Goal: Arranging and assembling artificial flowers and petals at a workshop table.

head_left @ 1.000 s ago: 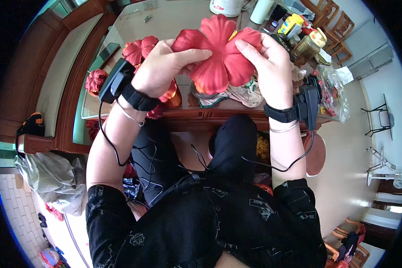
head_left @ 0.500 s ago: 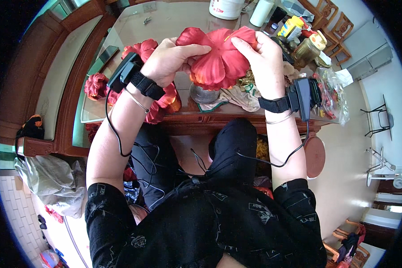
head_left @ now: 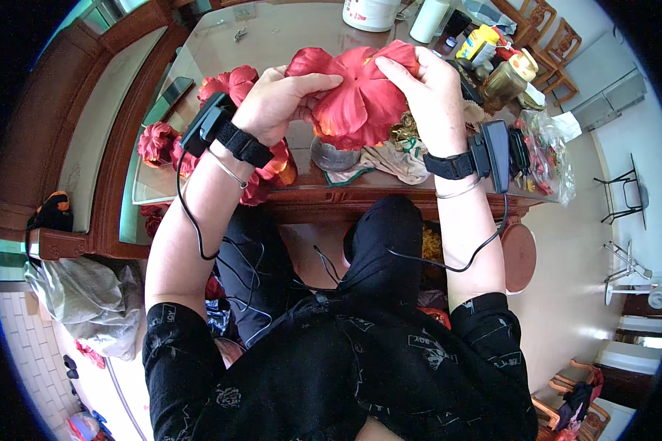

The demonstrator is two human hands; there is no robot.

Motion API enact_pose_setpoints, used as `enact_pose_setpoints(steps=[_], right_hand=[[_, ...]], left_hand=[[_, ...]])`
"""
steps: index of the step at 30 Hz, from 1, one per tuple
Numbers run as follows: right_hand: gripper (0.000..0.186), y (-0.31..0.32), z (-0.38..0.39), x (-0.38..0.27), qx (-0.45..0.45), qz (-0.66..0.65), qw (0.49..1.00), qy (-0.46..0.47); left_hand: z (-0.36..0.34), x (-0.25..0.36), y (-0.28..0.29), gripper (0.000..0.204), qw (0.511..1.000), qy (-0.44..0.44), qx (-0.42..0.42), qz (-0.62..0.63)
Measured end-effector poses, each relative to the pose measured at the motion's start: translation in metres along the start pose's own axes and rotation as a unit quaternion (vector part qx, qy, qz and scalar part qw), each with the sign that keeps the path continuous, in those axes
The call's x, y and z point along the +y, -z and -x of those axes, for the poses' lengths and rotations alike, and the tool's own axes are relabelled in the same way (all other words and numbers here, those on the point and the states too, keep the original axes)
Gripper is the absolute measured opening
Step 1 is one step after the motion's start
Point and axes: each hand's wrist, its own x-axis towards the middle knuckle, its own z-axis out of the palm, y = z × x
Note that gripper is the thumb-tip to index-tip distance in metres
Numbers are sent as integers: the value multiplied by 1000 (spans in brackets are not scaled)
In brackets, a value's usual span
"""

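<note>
Between both hands, raised over the table's near edge, is a large red artificial flower (head_left: 358,99) with broad petals and orange-tinged lower edges. My left hand (head_left: 276,103) pinches its left petals, thumb lying on top toward the centre. On the other side my right hand (head_left: 432,92) grips the upper right petals, thumb on top and fingers behind, mostly hidden. Below the flower stands a round grey metal tin (head_left: 334,156), partly covered by it. More red artificial flowers (head_left: 232,83) lie left of my left hand, some behind my wrist.
A crumpled cloth (head_left: 393,163) lies right of the tin. Farther right are a brownish jar with a pale lid (head_left: 506,82), a yellow bottle (head_left: 479,42) and a clear plastic bag (head_left: 548,158). A white tub (head_left: 370,13) stands at the back; a phone (head_left: 176,90) lies left.
The flower has shifted very slightly left together with both hands, and its right petals have tilted a little. Both hands keep their hold.
</note>
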Motion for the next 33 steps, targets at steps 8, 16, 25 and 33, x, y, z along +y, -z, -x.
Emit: enact_pose_setpoints(steps=[8,16,25,33], right_hand=[[25,3,-1,4,-16,32,999,-23],[43,13,6,1,-70,-34,993,-84],[41,12,9,11,-72,-18,994,-82],[36,6,16,33,-77,-30,994,-77]], left_hand=[[-4,-7,2,19,1000,8,4,8],[0,-8,-1,19,1000,-4,12,6],[-1,-14,2,18,1000,-10,9,-19],[-4,-33,0,13,998,-34,24,-50]])
